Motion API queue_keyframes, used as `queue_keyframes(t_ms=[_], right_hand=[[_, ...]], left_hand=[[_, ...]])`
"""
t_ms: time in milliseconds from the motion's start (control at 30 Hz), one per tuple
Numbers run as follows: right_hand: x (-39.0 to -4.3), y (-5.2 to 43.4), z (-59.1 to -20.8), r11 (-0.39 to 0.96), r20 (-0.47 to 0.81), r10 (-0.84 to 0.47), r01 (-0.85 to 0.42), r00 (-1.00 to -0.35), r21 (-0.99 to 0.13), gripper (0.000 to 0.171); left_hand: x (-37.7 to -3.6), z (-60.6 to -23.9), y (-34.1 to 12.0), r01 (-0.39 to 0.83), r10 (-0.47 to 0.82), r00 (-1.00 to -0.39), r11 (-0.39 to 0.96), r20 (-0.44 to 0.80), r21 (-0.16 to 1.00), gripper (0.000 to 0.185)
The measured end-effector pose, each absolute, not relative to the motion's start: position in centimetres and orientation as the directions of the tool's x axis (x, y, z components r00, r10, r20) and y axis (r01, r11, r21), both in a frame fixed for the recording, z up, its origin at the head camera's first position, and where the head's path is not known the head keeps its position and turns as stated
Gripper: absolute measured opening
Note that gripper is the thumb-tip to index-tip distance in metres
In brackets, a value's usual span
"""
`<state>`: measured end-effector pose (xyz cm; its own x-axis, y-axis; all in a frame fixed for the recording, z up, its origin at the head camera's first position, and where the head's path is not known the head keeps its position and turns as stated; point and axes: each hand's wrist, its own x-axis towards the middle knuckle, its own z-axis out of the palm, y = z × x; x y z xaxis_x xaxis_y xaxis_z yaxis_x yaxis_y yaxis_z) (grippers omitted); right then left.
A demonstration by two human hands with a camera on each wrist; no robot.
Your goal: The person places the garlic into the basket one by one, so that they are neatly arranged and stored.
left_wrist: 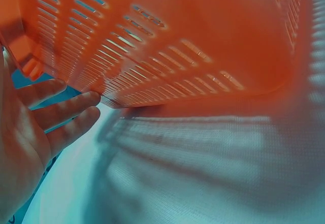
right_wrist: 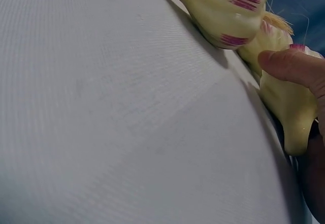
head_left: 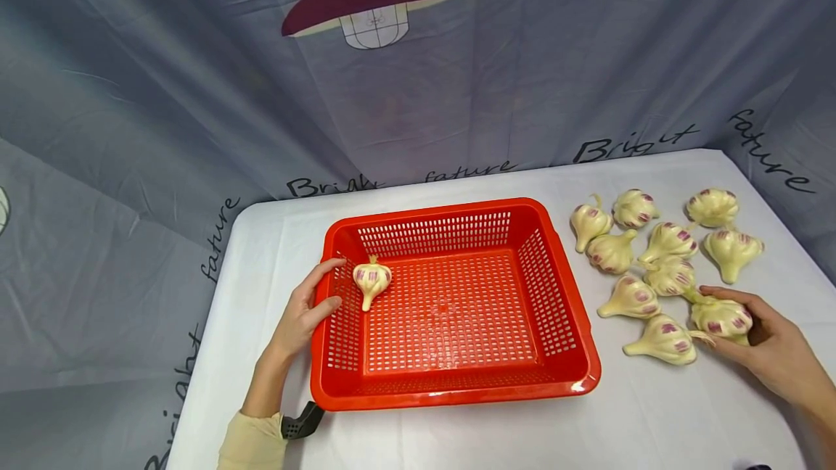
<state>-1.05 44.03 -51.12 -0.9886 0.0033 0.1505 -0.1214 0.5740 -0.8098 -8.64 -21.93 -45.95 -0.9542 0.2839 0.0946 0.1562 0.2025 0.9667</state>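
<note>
A red plastic basket [head_left: 451, 401] with slotted walls stands on the white table. Inside it, near the left wall, lies one garlic bulb [head_left: 372, 278]. My left hand [head_left: 303, 314] holds the basket's left rim, thumb and forefinger over the edge; in the left wrist view the other fingers [left_wrist: 76, 104] lie along the outer wall. On the right, my right hand [head_left: 771, 339] grips a garlic bulb [head_left: 721, 319] between thumb and fingers. The right wrist view shows the thumb against a bulb, with another garlic bulb [right_wrist: 223, 10] beside it.
Several more garlic bulbs [head_left: 669, 275] lie in a loose group right of the basket, one garlic bulb [head_left: 668, 339] close to my right hand. A grey printed curtain [head_left: 509, 78] hangs behind the table [head_left: 274, 238]. A black object [head_left: 303, 423] sits by my left wrist.
</note>
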Motion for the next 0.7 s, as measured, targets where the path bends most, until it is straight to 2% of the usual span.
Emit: queue_keyframes(t_ms=[233, 467, 700], right_hand=[[-0.9, 44.7, -50.8, 0.545, 0.173, 0.034, -0.127, -0.984, -0.829, 0.081], [-1.1, 45.2, -49.7, 0.484, 0.236, 0.004, -0.204, -0.972, -0.851, 0.085], [-1.5, 44.1, -47.5, 0.502, 0.128, 0.031, -0.095, -0.991, -0.860, 0.081]], left_hand=[[-8.7, -45.9, -22.0, 0.156, 0.288, -0.953, 0.203, 0.094, 0.967, 0.056], [-8.8, -45.8, -22.1, 0.164, 0.300, -0.948, 0.186, 0.103, 0.969, 0.055], [-8.7, -46.0, -22.1, 0.165, 0.304, -0.947, 0.178, 0.105, 0.970, 0.055]])
